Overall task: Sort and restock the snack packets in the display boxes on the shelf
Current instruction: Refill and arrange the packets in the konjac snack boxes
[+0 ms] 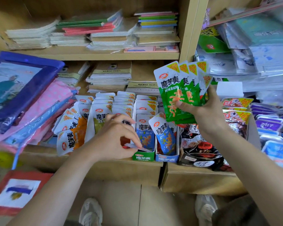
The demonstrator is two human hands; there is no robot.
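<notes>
Wooden shelf [104, 162]: green-fronted box [143, 156] and blue-fronted box [166, 158] side by side at its near edge.
Green packets [178, 88]: fanned, raised clear above the boxes; right hand [207, 110] grips their lower right, thumb in front.
Left hand [114, 137]: fingers curled, pinching a pale packet [136, 146] over the green-fronted box's near wall.

The left hand [116, 139] covers most of the red packets [124, 141]; the pale strip [136, 146] it pinches is too blurred to name.
</notes>
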